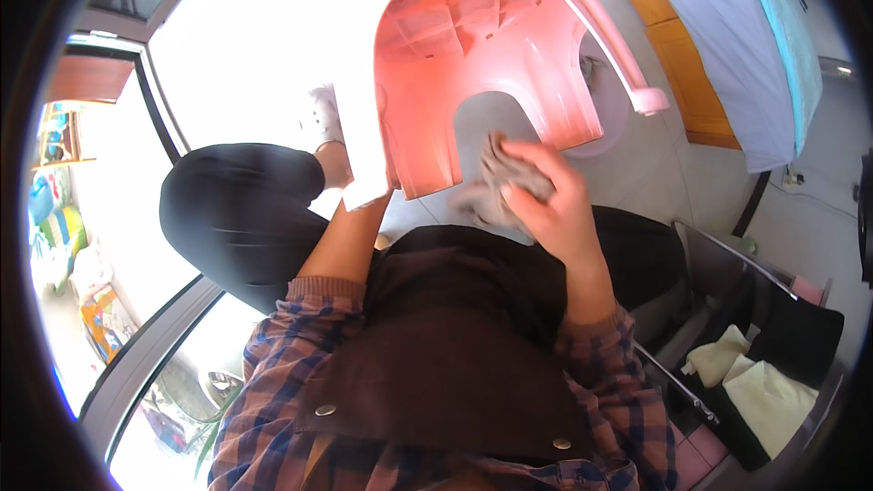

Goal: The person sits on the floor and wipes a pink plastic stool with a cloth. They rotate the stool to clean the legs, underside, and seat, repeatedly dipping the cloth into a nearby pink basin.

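A pink plastic stool or small chair (416, 116) is tipped in front of me, its ribbed underside and arched leg opening facing me. In my right hand (563, 201) is a crumpled grey-brown cloth (515, 181), pinched between thumb and fingers; its lower part is blurred. The cloth is just below the arched opening, and I cannot tell whether it touches the plastic. My left forearm (348, 235) reaches up to the near left leg of the pink piece, which hides the left hand. My knees are spread on either side.
Behind the pink piece, a pale pink basin (614, 119) stands on the tiled floor. A wooden bed frame (685, 75) with a lavender cover (723, 48) is at right. Beside my right leg, an open-topped container holds cream cloths (767, 389). A metal door frame (153, 348) runs along the left.
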The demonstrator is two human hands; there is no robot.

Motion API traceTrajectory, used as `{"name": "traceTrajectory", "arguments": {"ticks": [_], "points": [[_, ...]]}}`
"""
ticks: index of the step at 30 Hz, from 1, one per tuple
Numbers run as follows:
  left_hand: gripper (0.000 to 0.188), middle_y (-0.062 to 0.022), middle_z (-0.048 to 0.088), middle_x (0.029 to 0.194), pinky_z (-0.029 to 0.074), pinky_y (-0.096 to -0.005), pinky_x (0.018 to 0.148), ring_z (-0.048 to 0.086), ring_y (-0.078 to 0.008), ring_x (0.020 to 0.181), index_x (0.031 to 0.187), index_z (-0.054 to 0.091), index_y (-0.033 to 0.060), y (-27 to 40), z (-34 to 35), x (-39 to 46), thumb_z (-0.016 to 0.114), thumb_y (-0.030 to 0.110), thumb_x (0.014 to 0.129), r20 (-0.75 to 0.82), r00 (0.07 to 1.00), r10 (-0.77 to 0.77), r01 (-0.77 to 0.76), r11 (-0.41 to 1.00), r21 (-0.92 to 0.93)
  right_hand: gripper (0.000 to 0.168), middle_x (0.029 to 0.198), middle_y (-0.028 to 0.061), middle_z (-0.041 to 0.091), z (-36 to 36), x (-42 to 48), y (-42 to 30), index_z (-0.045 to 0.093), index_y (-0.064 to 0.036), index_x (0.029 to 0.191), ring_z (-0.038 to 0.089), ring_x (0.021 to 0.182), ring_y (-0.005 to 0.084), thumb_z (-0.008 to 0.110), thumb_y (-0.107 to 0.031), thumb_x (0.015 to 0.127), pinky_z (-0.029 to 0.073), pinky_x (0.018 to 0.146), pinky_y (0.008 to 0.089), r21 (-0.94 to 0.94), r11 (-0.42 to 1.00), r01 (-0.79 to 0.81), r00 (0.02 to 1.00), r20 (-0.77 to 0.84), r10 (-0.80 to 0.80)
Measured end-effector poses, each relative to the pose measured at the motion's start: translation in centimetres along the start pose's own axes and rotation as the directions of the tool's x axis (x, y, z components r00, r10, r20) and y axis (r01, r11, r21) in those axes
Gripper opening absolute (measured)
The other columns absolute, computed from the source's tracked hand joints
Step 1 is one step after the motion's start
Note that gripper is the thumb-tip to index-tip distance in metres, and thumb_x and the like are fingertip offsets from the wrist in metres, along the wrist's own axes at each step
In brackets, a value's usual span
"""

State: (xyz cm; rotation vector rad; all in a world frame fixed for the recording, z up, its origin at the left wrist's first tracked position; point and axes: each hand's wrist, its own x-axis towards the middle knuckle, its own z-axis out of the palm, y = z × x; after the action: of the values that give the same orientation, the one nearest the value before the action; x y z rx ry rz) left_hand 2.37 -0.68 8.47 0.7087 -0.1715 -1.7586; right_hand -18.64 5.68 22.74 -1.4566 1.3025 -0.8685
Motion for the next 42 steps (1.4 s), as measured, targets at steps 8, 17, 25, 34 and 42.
{"name": "traceTrajectory", "arguments": {"ticks": [8, 17, 25, 34, 42], "points": [[0.056, -0.0150, 0.045, 0.127, 0.039, -0.0405, 0.096, 0.046, -0.0292, 0.114, 0.128, 0.037, 0.0005, 1.0, 2.9, -1.0, 0.046, 0.041, 0.091, -0.023, 0.999, -0.024, 0.021, 0.993, -0.120, 0.034, 0.088, 0.0084, 0.060, 6.1, 0.2, 0.1, 0.058, -0.007, 0.097, 0.057, 0.082, 0.0295, 0.061, -0.001, 0.064, 0.049, 0.070, 0.0381, -0.506, 0.844, 0.178, 0.964, 0.263, -0.046], [0.054, -0.0121, 0.050, 0.122, 0.041, -0.0380, 0.094, 0.049, -0.0263, 0.110, 0.125, 0.041, 0.0014, 3.0, 3.8, -0.5, 0.045, 0.042, 0.090, -0.098, 0.991, 0.093, -0.098, 0.994, -0.056, 0.033, 0.094, 0.0099, 0.061, 3.5, 1.6, -3.2, 0.059, -0.005, 0.095, 0.057, 0.081, 0.0295, 0.059, 0.004, 0.063, 0.048, 0.070, 0.0371, -0.507, 0.833, 0.222, 0.952, -0.071, -0.297], [0.038, -0.0126, 0.052, 0.117, 0.047, -0.0386, 0.086, 0.054, -0.0263, 0.103, 0.122, 0.042, 0.0007, 0.8, 0.8, -0.8, 0.048, 0.017, 0.089, -0.016, 0.999, 0.032, -0.033, 0.998, -0.057, 0.027, 0.092, 0.0053, 0.058, 2.4, 3.8, -1.9, 0.059, -0.007, 0.094, 0.055, 0.087, 0.0269, 0.056, -0.003, 0.068, 0.050, 0.065, 0.0395, -0.730, 0.612, 0.304, 0.940, 0.336, -0.065], [0.030, -0.0142, 0.060, 0.105, 0.053, -0.0298, 0.072, 0.062, -0.0240, 0.089, 0.115, 0.050, -0.0019, -0.6, 2.7, -0.9, 0.052, 0.014, 0.090, 0.108, 0.982, -0.156, 0.186, 0.900, -0.393, 0.037, 0.099, 0.0161, 0.054, 7.3, 10.1, 8.9, 0.048, -0.007, 0.103, 0.053, 0.094, 0.0346, 0.062, -0.011, 0.069, 0.050, 0.066, 0.0437, -0.496, 0.858, -0.136, 0.952, -0.306, -0.026], [0.036, -0.0148, 0.056, 0.105, 0.049, -0.0394, 0.081, 0.057, -0.0278, 0.094, 0.111, 0.047, -0.0041, -0.4, 1.8, -0.6, 0.044, -0.001, 0.075, -0.172, 0.972, -0.161, 0.158, 0.987, -0.027, 0.041, 0.097, 0.0130, 0.053, 3.6, 11.7, 6.4, 0.051, -0.009, 0.102, 0.054, 0.091, 0.0348, 0.065, -0.006, 0.064, 0.047, 0.074, 0.0417, -0.877, 0.475, 0.072, 0.941, -0.099, -0.325]]}}
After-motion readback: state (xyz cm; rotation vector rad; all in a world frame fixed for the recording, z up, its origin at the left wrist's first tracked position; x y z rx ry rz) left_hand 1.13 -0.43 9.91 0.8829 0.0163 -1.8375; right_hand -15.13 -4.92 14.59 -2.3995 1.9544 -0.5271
